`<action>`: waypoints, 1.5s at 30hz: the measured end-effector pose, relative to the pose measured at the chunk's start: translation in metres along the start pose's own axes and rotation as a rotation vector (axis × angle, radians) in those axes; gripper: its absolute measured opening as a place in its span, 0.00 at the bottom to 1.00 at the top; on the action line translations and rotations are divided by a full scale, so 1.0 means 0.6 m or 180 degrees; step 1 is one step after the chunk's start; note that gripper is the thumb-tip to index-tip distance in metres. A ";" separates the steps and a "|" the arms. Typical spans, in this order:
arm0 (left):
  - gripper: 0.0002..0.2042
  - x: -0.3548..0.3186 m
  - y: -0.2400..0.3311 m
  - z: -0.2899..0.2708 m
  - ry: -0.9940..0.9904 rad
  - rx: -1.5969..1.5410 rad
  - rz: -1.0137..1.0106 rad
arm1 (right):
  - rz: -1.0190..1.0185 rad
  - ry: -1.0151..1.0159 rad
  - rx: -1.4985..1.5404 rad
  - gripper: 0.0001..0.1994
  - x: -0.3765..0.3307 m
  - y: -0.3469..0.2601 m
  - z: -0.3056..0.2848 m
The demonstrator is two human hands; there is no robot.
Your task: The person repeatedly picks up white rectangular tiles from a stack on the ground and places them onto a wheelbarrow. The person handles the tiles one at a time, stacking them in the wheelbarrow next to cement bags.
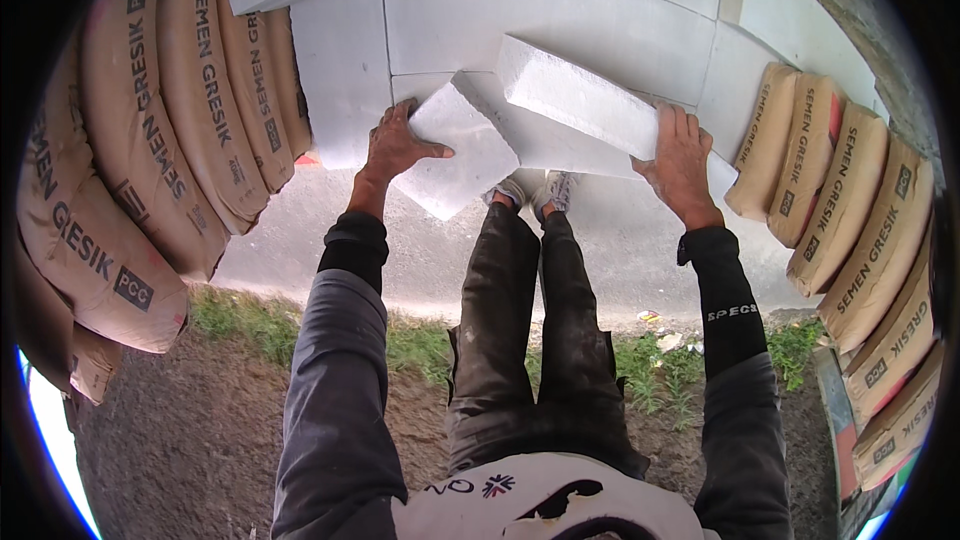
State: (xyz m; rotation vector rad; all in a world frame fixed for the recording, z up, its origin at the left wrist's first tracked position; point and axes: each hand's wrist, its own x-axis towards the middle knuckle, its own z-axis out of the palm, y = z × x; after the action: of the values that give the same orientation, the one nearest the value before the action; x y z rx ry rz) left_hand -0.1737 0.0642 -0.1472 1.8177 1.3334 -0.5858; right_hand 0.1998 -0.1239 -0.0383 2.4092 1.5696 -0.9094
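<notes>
My left hand (396,148) grips a white, smooth-faced building block (463,152) by its left side, thumb across the face and fingers by the far edge. This block is tilted, one corner pointing away from me. To its right, a longer white block (575,95) lies at a slant over the pale blocks behind. My right hand (682,162) is closed around its near right end, fingers over the top and thumb at the lower edge. Between the two blocks a narrow gap shows. Their undersides are hidden.
Larger white blocks (540,20) are stacked in front of me. Brown paper cement sacks (165,90) are piled high at left, with more sacks (850,190) at right. My shoes (555,192) stand on a grey concrete strip (330,240), bordered by grass (240,320) and rough ground.
</notes>
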 end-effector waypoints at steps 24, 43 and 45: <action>0.42 -0.177 0.121 0.007 -0.0484 0.0225 0.0121 | 0.0073 0.0185 -0.0246 0.32 -0.018 0.000 -0.008; 0.47 -0.553 0.015 -0.104 0.0349 0.1745 -0.0565 | 0.3329 -0.0271 0.1335 0.40 -0.765 0.055 0.149; 0.49 -0.575 0.026 -0.096 0.0342 0.1872 -0.0618 | 0.3855 -0.0438 0.1533 0.41 -0.876 0.061 0.193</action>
State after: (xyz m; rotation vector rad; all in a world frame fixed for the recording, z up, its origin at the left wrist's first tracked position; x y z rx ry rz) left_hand -0.2816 -0.0884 0.1488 2.2170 1.5286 -1.0870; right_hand 0.0365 -0.6039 0.1468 2.7598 -0.3257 -1.1121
